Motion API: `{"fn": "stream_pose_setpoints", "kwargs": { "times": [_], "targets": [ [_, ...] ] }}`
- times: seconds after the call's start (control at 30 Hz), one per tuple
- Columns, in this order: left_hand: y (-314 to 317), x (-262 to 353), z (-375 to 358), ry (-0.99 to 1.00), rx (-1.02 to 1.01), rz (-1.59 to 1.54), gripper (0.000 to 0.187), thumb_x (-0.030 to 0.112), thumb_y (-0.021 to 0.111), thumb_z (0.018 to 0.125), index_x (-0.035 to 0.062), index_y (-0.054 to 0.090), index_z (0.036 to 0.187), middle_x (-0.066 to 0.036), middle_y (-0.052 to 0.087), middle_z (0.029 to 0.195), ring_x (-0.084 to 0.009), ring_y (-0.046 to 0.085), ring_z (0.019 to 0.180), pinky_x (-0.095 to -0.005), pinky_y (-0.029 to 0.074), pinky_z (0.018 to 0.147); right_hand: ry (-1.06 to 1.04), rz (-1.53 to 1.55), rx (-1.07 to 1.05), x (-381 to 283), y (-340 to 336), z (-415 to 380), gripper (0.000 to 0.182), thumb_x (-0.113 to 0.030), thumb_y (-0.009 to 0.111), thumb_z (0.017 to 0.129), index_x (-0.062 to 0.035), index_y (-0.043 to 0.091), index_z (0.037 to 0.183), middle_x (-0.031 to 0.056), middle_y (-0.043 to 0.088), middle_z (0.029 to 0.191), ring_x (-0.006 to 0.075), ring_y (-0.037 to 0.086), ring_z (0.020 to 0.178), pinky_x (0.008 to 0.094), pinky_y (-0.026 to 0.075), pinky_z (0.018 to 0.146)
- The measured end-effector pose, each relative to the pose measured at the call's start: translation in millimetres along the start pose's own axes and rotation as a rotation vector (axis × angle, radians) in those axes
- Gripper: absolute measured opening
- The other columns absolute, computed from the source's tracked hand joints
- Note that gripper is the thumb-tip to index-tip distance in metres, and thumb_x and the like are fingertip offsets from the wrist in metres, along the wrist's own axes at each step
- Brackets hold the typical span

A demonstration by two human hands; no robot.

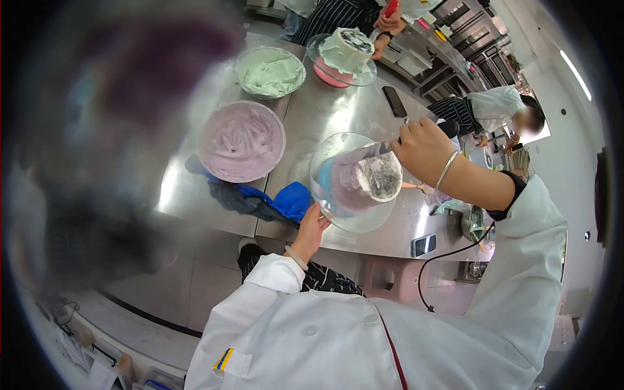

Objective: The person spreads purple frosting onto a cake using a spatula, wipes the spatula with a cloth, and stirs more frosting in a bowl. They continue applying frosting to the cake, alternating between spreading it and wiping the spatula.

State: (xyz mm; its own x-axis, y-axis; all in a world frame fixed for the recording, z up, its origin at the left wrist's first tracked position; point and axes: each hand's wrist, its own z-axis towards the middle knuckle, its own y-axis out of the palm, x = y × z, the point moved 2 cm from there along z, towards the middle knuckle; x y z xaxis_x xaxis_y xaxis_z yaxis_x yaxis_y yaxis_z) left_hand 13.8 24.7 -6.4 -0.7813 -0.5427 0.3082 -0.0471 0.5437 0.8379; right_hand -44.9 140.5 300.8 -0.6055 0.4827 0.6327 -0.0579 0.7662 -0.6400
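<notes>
A tall cake (354, 179) coated in pale purple cream stands on a clear glass turntable (374, 221). Its top, grey and speckled, is only partly covered. Something light blue shows through the glass beneath it. My right hand (421, 151) is closed round the black handle of a spatula (448, 128), whose blade lies along the side of the cake, partly hidden by the hand. At the turntable's near rim, the fingers of my left hand (311, 235) close on the edge of the glass.
Bowls of purple cream (242, 142) and pale green cream (270, 71) stand on the steel table. Blue and dark cloths (291, 201) lie near my left hand. Two phones (393, 101) rest on the table. Beyond, another person's hand (389, 25) works at a green-creamed cake (348, 52).
</notes>
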Motion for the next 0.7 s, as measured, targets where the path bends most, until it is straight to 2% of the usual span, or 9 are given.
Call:
{"fn": "stream_pose_setpoints", "kwargs": {
  "times": [0.07,0.13,0.27,0.47,0.5,0.57,0.7],
  "targets": [
    [0,0,1,0.0,-0.005,0.002,0.035,0.028,0.036,0.09,0.0052,0.037,0.116,-0.007,0.049,0.108,-0.0177,0.05,0.098,-0.0318,0.038,0.086,0.021,-0.006,-0.066,-4,-6,-5,0.011,-0.015,0.054,0.066,-0.0072,0.058,0.073,0.0042,0.049,0.065,0.0181,0.05,0.066,0.0284,0.036,0.06],
    [1,0,0,-0.02,0.013,0.008,0.034,0.028,0.036,0.09,0.0055,0.037,0.116,-0.007,0.05,0.107,-0.0173,0.05,0.097,-0.0316,0.037,0.086,-0.063,-0.018,0.009,-14,-17,-10,0.01,-0.014,0.054,0.065,-0.007,0.057,0.071,0.0042,0.049,0.063,0.018,0.05,0.064,0.0283,0.036,0.059],
    [3,0,-1,-0.025,0.014,0.023,0.034,0.028,0.036,0.09,0.0058,0.038,0.116,-0.007,0.05,0.107,-0.0171,0.05,0.097,-0.0316,0.037,0.086,-0.065,-0.065,0.05,-12,-15,-3,0.01,-0.014,0.054,0.065,-0.0066,0.057,0.071,0.0038,0.05,0.064,0.0179,0.05,0.065,0.0282,0.036,0.059],
    [1,2,0,-0.022,0.037,0.009,0.034,0.029,0.035,0.091,0.0064,0.039,0.115,-0.006,0.05,0.106,-0.0167,0.05,0.096,-0.0306,0.038,0.084,0.057,0.008,-0.039,15,-16,4,0.009,-0.014,0.054,0.066,-0.0113,0.06,0.074,0.0038,0.054,0.067,0.0181,0.056,0.069,0.0283,0.041,0.06],
    [1,3,0,-0.006,0.019,0.034,0.034,0.03,0.034,0.091,0.0062,0.04,0.114,-0.008,0.05,0.109,-0.0191,0.049,0.1,-0.0325,0.036,0.087,0.058,0.013,-0.04,16,-14,10,0.009,-0.014,0.054,0.066,-0.0113,0.06,0.074,0.0038,0.054,0.067,0.0181,0.056,0.069,0.0283,0.041,0.06],
    [2,3,-2,0.001,-0.002,0.063,0.034,0.031,0.034,0.091,0.006,0.04,0.112,-0.009,0.049,0.112,-0.0216,0.047,0.104,-0.0345,0.034,0.091,0.044,0.089,-0.186,16,-1,28,0.009,-0.015,0.055,0.066,-0.0119,0.06,0.073,0.0039,0.056,0.066,0.0186,0.057,0.067,0.029,0.042,0.056],
    [4,8,-3,0.011,0.02,0.041,0.039,0.034,0.034,0.09,0.005,0.038,0.116,-0.01,0.049,0.114,-0.0227,0.046,0.106,-0.0344,0.032,0.092,-0.028,0.096,-0.281,8,18,40,0.006,-0.015,0.056,0.067,-0.0126,0.061,0.07,0.0039,0.057,0.065,0.0188,0.058,0.067,0.0296,0.042,0.053]
  ]
}}
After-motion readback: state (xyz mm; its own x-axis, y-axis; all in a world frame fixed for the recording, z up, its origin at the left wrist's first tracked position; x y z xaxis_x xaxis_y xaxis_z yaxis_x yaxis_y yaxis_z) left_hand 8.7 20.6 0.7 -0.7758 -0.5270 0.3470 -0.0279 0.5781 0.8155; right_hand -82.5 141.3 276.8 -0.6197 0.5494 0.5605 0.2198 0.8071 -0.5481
